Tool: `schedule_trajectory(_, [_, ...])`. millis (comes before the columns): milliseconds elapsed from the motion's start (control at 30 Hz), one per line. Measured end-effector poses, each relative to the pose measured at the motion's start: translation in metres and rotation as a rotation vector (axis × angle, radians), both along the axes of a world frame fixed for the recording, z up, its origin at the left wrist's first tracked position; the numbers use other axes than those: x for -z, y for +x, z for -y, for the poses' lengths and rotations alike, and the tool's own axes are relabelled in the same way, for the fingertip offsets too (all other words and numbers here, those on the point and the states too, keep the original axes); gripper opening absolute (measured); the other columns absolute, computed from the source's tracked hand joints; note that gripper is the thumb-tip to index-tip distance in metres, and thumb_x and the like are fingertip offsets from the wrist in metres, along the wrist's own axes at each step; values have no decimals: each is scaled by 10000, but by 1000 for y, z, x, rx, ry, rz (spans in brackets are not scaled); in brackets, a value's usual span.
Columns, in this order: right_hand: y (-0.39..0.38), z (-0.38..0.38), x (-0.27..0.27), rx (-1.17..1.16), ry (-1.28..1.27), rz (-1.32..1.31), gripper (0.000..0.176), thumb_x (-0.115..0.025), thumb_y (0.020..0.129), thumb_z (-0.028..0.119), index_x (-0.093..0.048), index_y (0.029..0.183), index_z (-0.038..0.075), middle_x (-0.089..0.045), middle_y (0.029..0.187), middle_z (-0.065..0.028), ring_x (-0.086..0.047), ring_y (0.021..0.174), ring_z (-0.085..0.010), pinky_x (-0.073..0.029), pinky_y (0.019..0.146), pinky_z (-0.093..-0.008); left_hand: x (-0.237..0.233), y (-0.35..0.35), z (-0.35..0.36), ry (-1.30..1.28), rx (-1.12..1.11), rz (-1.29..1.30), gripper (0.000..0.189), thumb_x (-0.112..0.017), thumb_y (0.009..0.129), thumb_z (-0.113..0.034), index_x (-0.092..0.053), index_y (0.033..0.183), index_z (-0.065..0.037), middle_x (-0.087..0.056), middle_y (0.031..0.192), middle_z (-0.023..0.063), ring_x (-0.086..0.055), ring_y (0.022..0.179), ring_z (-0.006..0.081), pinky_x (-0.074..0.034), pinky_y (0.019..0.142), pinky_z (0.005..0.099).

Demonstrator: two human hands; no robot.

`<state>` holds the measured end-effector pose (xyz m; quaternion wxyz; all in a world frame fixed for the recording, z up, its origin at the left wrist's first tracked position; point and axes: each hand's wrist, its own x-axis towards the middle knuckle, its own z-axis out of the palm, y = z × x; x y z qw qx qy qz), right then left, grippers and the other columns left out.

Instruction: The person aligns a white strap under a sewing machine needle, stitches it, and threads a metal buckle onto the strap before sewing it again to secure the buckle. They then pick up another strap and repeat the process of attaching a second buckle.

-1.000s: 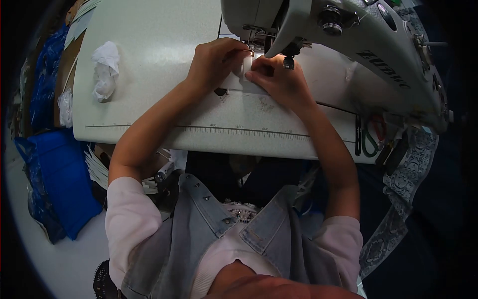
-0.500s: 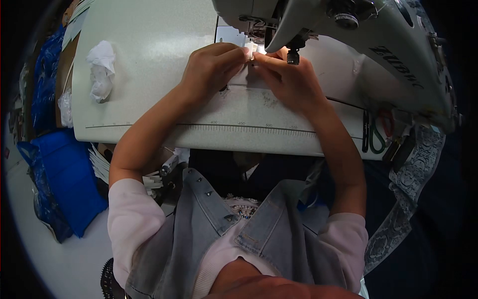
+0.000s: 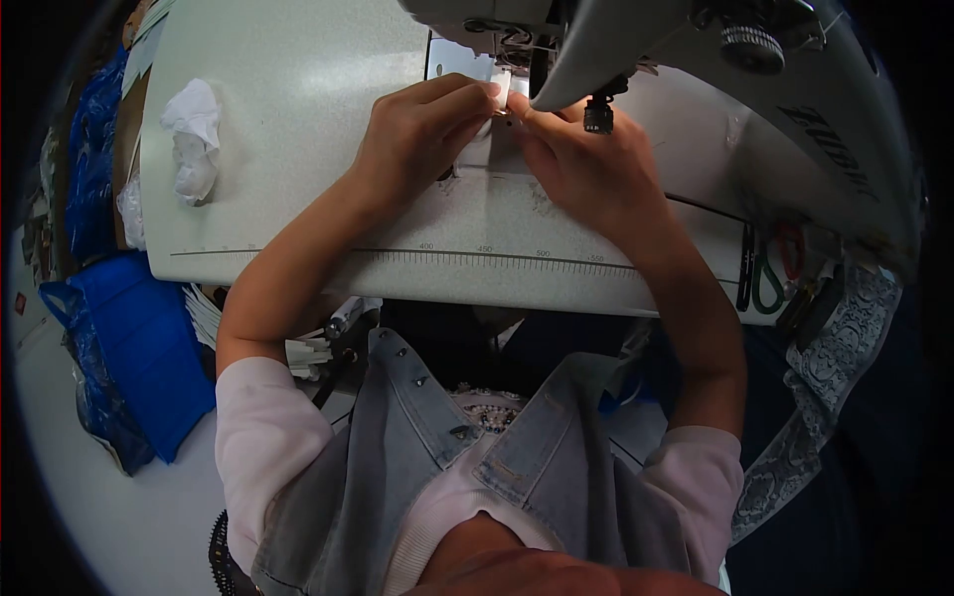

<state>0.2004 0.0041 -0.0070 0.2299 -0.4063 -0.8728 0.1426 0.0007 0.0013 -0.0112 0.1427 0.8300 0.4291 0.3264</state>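
My left hand [image 3: 422, 131] is closed in a pinch on the left side of a small white strip [image 3: 504, 91] in front of the presser foot. On the strip's other side, the fingertips of my right hand [image 3: 596, 159] press against it, thumb and forefinger together. The strip lies under the lit needle area of a sewing machine [image 3: 636, 50]; its exact material is too small to tell. Part of my right hand is hidden behind the machine's thumbscrew [image 3: 598, 115]. Both wrists rest over the pale machine table [image 3: 328, 129].
A crumpled white wad [image 3: 194, 139] lies on the table's left part. Scissors with green and red handles [image 3: 767, 278] sit at the right edge, near a hanging lace strip [image 3: 835, 348]. A blue bag [image 3: 139, 348] stands at the left, below table height.
The view has shifted slightly, so the machine head appears larger and further right. My right hand has turned a little and sits slightly further right; both hands stay at the white strip.
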Motion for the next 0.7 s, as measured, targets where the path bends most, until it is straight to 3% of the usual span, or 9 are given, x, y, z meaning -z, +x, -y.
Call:
schedule_trajectory(100, [-1, 1, 4, 0, 100, -27, 67, -605, 687, 113, -559, 674, 66, -484, 702, -80, -535, 667, -270, -435, 542, -405, 3, -3, -2, -85, 6, 57, 233, -703, 753, 7, -643, 968, -56, -677, 956, 118, -677, 860, 255, -557, 710, 309])
schedule_trajectory(233, [-1, 1, -1, 16, 60, 15, 72, -600, 694, 113, -557, 661, 65, -479, 685, -79, -533, 647, -270, -430, 523, -400, 2, -2, -4, -42, 19, 16, 229, -704, 751, 5, -643, 964, -54, -678, 953, 119, -677, 858, 253, -554, 714, 307])
schedule_trajectory(300, [-2, 1, -2, 12, 68, 23, 76, -599, 708, 117, -564, 663, 67, -481, 684, -79, -533, 642, -270, -429, 519, -396, 9, -1, -6, 65, 28, 113, 168, -678, 781, -57, -618, 934, -94, -638, 820, 36, -646, 687, 208, -522, 569, 287])
schedule_trajectory(533, [3, 0, -3, 35, 1, 43, 84, -613, 778, 175, -628, 831, 112, -489, 687, -76, -537, 643, -270, -434, 538, -396, 3, 4, -2, 121, 9, 86, 196, -672, 779, -55, -607, 959, -96, -640, 836, 41, -649, 714, 216, -527, 585, 293])
schedule_trajectory(600, [3, -1, -2, 42, -1, 74, 109, -619, 782, 186, -630, 868, 120, -497, 691, -75, -539, 642, -269, -435, 542, -394, -1, 4, 1, 7, -30, -1, 247, -701, 770, -40, -650, 1006, -92, -679, 947, 96, -677, 836, 240, -542, 670, 293])
schedule_trajectory(700, [3, -2, -4, 46, 30, 2, 118, -626, 802, 209, -630, 885, 124, -512, 694, -69, -542, 640, -267, -435, 542, -388, 1, 7, 2, 28, -39, 31, 248, -698, 779, -56, -654, 1018, -105, -673, 925, 80, -670, 765, 230, -534, 633, 304])
